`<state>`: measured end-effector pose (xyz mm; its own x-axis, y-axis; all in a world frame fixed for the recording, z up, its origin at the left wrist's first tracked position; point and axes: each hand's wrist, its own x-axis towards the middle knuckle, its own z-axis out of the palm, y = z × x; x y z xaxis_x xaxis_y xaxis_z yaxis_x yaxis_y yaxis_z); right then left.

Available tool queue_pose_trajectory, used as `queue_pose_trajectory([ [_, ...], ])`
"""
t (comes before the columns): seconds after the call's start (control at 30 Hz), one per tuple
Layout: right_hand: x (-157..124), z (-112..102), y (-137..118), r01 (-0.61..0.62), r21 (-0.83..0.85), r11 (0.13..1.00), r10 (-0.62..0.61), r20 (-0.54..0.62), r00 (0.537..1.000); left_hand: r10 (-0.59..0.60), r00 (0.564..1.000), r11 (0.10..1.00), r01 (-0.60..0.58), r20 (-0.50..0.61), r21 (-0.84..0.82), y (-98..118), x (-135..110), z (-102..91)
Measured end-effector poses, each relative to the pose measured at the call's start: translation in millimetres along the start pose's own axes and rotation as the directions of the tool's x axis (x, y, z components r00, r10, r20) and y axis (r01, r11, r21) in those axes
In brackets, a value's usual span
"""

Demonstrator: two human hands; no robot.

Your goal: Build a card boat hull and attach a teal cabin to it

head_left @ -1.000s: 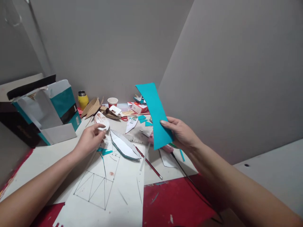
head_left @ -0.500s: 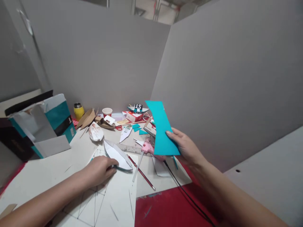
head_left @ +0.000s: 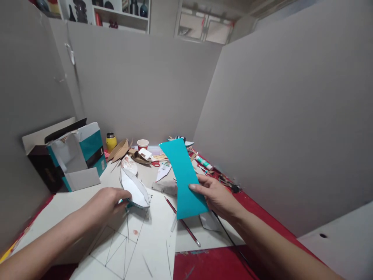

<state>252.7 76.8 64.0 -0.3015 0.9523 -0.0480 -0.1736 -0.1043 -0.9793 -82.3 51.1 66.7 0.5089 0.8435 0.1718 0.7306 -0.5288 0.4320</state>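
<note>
My right hand (head_left: 214, 194) pinches the lower right edge of a turquoise piece of card (head_left: 185, 175) with curved sides, thumb on its face. My left hand (head_left: 112, 202) has its fingers closed on the near edge of a small boat-shaped paper hull (head_left: 135, 190), white inside with turquoise at its lower side. The hull is tilted over a white sheet (head_left: 154, 241) with ruled pencil lines. A dark red pencil (head_left: 189, 231) lies beside the sheet, partly behind the card. A ruler (head_left: 163, 188) rests just beyond.
At the left stands a cut-open turquoise and white box (head_left: 81, 179). Along the back are a yellow bottle (head_left: 111, 142), a paper cup (head_left: 142, 144), brown cardboard boat shapes (head_left: 119, 150) and red-handled scissors (head_left: 155, 163). A glue tube (head_left: 204, 162) lies right. Grey partitions (head_left: 140, 85) enclose the table.
The view has tilted and shifted left. My right hand has brought the turquoise card lower and closer to the hull, and my left hand has lifted and tilted the hull.
</note>
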Motion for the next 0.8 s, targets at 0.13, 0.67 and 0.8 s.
queue_pose_trajectory([
  [0.13,0.9,2.7,1.1,0.019,-0.034,0.999,-0.016,0.092,0.996,-0.125,0.992,0.984,0.126,-0.013,0.124,-1.7,-7.1,-16.6],
  [0.67,4.1,11.9,-11.9,-0.068,-0.073,0.995,0.089,0.335,0.938,-0.565,0.790,0.823,0.558,-0.236,-0.102,11.9,-54.8,-41.3],
  [0.8,5.8,32.3,-9.4,-0.090,-0.063,0.994,0.108,0.397,0.912,-0.550,0.822,0.575,0.246,-0.146,-0.780,48.6,-28.9,-34.2],
])
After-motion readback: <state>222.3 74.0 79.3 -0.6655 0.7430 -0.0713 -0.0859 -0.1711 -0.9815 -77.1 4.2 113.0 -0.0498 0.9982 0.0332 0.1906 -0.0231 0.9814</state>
